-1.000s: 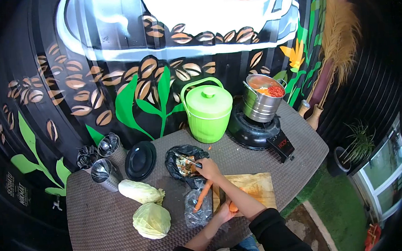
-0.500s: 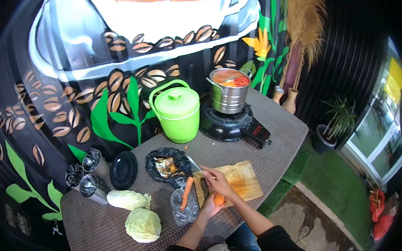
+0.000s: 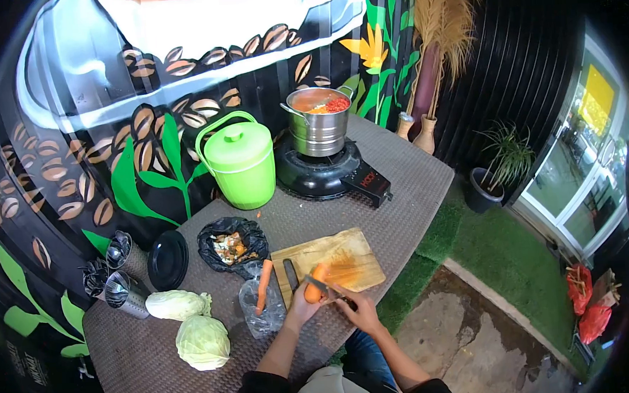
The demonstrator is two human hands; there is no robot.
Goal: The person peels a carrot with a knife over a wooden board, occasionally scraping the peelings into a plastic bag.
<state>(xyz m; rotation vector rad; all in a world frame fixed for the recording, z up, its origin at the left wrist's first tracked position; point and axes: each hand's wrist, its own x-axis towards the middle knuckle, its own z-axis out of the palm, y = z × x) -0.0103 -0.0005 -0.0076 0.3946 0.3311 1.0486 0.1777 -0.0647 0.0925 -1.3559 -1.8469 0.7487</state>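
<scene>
My left hand [image 3: 302, 309] is closed around an orange carrot [image 3: 318, 274] over the near edge of a wooden cutting board [image 3: 360, 247]. In my right hand [image 3: 360, 310] is a knife [image 3: 318, 284], gripped by its dark handle, with the blade lying across the carrot. A tool with a dark handle [image 3: 291, 274] rests on the board's left side; its other end is hard to make out. Left of the board, a second carrot [image 3: 264, 288] lies on a clear plastic bag [image 3: 252, 315]. Orange stains mark the board.
A steel pot [image 3: 318, 136] with red pieces stands on a portable stove [image 3: 320, 173]. Beside it is a green lidded bucket [image 3: 240, 168]. A black bag of scraps [image 3: 213, 234], a cabbage [image 3: 203, 348], a napa cabbage [image 3: 174, 305] and metal cups [image 3: 126, 295] occupy the table's left.
My right hand has come down and to the right, bringing the knife blade onto the carrot. My left hand has raised the carrot. The whole view has shifted.
</scene>
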